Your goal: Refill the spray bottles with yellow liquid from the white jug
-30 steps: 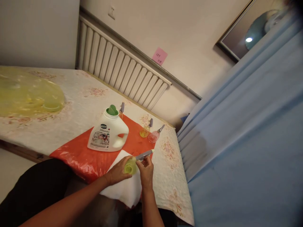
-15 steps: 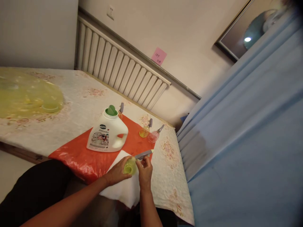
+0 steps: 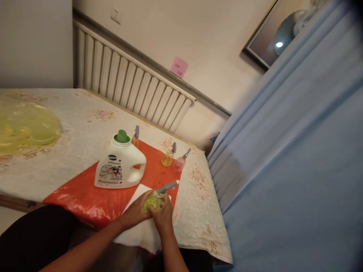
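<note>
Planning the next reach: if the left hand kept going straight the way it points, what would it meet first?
The left hand points up-right; beyond the small green spray bottle it grips, the way looks free across the orange sheet, though depth is unclear.

Pink note [image 3: 179, 67] writing too small; yellow plastic [image 3: 25, 126] cut off left.

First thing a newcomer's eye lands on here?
Probably the bright orange-red plastic sheet on the floral tablecloth, with the big white detergent jug and its green cap standing on it. Right at the near edge, the left hand and right hand both wrap a small yellow-green spray bottle over a white cloth. Farther back sit two small spray bottles, yellow and pink.
</note>
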`<state>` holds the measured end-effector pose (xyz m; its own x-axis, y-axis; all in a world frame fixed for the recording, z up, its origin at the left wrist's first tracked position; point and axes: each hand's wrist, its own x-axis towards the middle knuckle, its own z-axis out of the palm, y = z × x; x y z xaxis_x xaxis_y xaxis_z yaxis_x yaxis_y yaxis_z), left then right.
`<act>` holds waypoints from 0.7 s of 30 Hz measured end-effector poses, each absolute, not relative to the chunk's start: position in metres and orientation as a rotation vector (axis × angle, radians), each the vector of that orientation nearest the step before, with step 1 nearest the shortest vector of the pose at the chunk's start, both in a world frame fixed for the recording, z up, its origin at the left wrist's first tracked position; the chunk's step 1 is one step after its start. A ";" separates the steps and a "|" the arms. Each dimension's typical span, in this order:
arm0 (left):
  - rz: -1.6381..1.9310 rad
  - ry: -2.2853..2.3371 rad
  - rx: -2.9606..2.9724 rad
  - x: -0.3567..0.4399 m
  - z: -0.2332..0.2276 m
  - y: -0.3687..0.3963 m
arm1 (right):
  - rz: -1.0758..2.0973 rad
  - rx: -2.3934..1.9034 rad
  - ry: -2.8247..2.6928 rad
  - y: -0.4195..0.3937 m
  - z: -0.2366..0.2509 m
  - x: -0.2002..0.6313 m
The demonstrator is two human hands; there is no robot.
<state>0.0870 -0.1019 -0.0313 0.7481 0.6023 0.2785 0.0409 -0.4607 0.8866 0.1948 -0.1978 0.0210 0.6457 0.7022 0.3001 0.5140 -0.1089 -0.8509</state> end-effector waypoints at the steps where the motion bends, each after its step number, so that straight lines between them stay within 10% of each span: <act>1: 0.703 0.502 1.967 0.087 -0.035 -0.101 | 0.230 -1.768 -0.973 -0.198 0.021 0.195; 21: 0.730 0.612 2.231 0.084 -0.066 -0.096 | 0.049 -1.902 -0.706 -0.177 0.045 0.326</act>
